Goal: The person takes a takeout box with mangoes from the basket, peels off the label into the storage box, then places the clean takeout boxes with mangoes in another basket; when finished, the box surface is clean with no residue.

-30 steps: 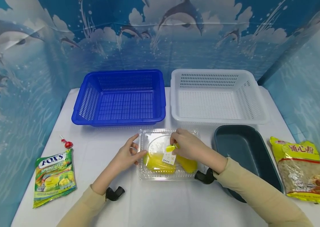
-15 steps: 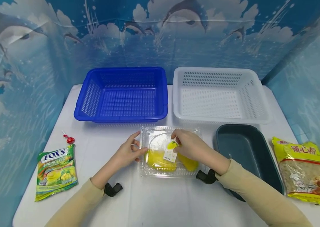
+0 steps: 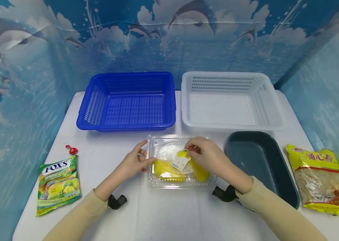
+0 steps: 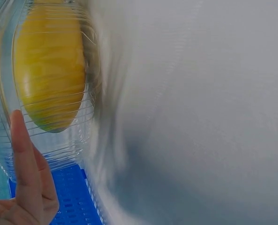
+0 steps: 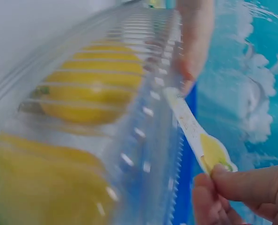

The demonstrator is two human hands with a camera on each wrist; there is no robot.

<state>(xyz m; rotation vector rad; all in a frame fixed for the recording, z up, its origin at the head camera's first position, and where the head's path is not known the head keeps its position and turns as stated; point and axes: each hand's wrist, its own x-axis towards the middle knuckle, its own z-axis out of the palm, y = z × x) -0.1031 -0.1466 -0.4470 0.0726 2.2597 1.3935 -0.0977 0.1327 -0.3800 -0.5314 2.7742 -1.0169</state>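
A clear plastic clamshell box (image 3: 151, 183) with yellow mango-like fruits (image 4: 52, 65) inside stands at the front middle of the table. My left hand (image 3: 134, 162) rests at its left end, thumb reaching over the lid and the other fingers spread along the side. Above the lid, my right hand (image 3: 207, 155) pinches the yellow corner of a white sticker label (image 3: 180, 162) between thumb and index finger. The right wrist view shows that label (image 5: 191, 126) standing out from the lid, its far end close to the plastic, near the left fingers.
Behind the box stand a blue basket (image 3: 127, 128) and a white basket (image 3: 232, 127). A dark grey tub (image 3: 256, 157) is under the right forearm's far side, beside a pasta bag (image 3: 323, 180). At left lie a FOX'S candy bag (image 3: 58, 187) and a red lollipop (image 3: 73, 151).
My right hand has shifted slightly right, pulling on the label. The label has tilted, its lower end swinging left. My left hand stays at the box's left end.
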